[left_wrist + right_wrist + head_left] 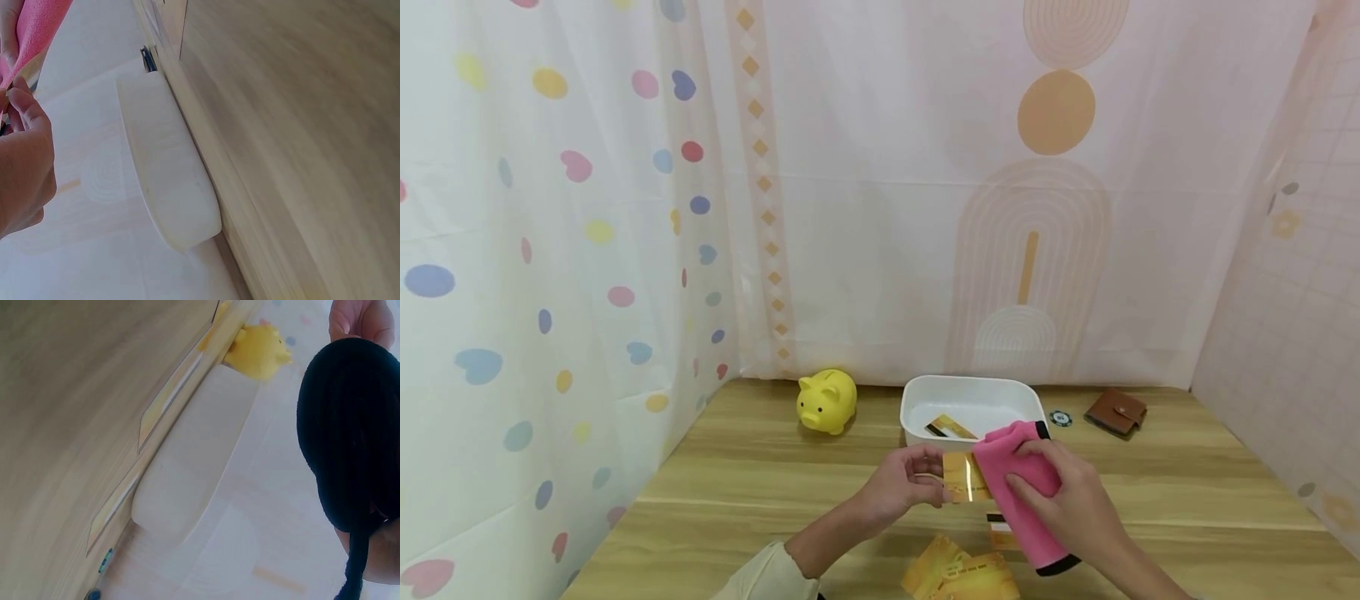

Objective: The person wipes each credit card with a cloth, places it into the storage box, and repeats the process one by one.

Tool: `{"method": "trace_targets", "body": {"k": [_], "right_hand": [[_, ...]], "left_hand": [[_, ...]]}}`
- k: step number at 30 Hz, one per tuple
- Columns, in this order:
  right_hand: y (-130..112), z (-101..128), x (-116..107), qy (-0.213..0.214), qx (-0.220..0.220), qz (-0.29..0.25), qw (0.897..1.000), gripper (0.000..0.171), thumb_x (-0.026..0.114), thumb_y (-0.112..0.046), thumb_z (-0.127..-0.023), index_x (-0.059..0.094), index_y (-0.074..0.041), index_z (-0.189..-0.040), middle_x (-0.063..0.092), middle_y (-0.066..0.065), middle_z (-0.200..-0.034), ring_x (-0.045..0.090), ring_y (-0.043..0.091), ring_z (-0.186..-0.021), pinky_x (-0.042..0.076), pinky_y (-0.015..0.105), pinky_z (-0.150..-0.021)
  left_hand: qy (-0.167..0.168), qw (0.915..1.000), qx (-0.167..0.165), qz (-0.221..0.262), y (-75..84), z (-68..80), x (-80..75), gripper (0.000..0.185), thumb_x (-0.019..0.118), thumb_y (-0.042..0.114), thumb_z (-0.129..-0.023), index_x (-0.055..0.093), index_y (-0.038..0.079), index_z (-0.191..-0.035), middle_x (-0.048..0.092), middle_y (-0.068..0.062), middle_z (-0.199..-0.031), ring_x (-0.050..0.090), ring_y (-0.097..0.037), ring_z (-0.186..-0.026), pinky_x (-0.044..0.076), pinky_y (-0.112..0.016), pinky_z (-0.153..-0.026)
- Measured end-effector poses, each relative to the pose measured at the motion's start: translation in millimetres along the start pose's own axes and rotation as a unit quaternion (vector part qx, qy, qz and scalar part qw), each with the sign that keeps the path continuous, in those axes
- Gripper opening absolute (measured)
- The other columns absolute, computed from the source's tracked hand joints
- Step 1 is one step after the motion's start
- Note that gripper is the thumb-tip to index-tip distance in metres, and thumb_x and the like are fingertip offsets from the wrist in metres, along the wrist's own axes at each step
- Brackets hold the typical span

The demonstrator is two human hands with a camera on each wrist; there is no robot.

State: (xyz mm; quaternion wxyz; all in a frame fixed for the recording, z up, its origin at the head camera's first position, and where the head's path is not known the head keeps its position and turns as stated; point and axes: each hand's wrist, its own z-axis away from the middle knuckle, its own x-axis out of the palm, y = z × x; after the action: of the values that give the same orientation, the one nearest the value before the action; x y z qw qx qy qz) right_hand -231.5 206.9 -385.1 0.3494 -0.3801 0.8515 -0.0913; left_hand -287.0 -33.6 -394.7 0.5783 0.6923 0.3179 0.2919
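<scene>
- Wooden table [737, 500], light grain.
- Yellow piggy bank [827, 401] at rear left.
- White tub [973, 400] at rear centre.
- Small round token [1060, 418] just right of tub.
- Brown wallet [1116, 412] at rear right.
- Gold cards [958, 575] at near edge.

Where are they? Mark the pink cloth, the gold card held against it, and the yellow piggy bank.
Pink cloth [1017, 492], head view, on the middle of its fabric.
Gold card [958, 479], head view, on its bare face beside the left hand's fingers.
Yellow plastic piggy bank [829, 402], head view, on its body.
</scene>
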Motion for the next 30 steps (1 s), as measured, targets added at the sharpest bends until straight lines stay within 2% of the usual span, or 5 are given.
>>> {"method": "trace_targets", "body": {"k": [4,13,20,30], "right_hand": [[1.5,-1.0,-1.2,0.003,-0.006,-0.004,1.0,0.035,0.08,-0.009,-0.069,0.059,-0.02,-0.095,0.059,-0.009,-0.089,0.054,0.006,-0.069,0.047,0.021,-0.051],[6.0,-0.7,-4.5,-0.004,0.019,0.011,1.0,0.034,0.08,-0.012,-0.07,0.059,-0.021,-0.095,0.059,-0.008,-0.09,0.055,0.006,-0.07,0.048,0.021,-0.053],[8.6,-0.1,-7.7,-0.001,0.024,0.011,1.0,0.033,0.08,-0.012,-0.071,0.059,-0.021,-0.095,0.06,-0.007,-0.089,0.054,0.006,-0.069,0.047,0.021,-0.052],[13.1,0.4,-9.5,-0.001,0.027,0.018,0.999,0.033,0.08,-0.012,-0.071,0.059,-0.02,-0.095,0.06,-0.007,-0.089,0.053,0.007,-0.069,0.047,0.021,-0.052]], "left_hand": [[0.005,1.0,-0.004,-0.002,0.5,0.0,-1.4,0.034,0.063,-0.007,-0.078,0.054,-0.004,-0.111,0.061,-0.014,-0.099,0.064,-0.021,-0.084,0.053,-0.029,-0.07],[0.01,0.9999,-0.008,0.003,2.5,1.6,-2.7,0.036,0.065,-0.007,-0.078,0.054,-0.005,-0.112,0.06,-0.016,-0.1,0.063,-0.023,-0.086,0.053,-0.029,-0.071],[0.005,0.9999,-0.008,0.013,3.3,3.4,-2.5,0.037,0.065,-0.006,-0.078,0.052,-0.006,-0.113,0.06,-0.01,-0.096,0.064,-0.02,-0.083,0.053,-0.028,-0.07],[0.011,0.9996,-0.008,0.023,1.4,3.0,-4.1,0.036,0.066,-0.006,-0.078,0.052,-0.006,-0.112,0.06,-0.009,-0.096,0.063,-0.018,-0.082,0.053,-0.028,-0.07]]}}
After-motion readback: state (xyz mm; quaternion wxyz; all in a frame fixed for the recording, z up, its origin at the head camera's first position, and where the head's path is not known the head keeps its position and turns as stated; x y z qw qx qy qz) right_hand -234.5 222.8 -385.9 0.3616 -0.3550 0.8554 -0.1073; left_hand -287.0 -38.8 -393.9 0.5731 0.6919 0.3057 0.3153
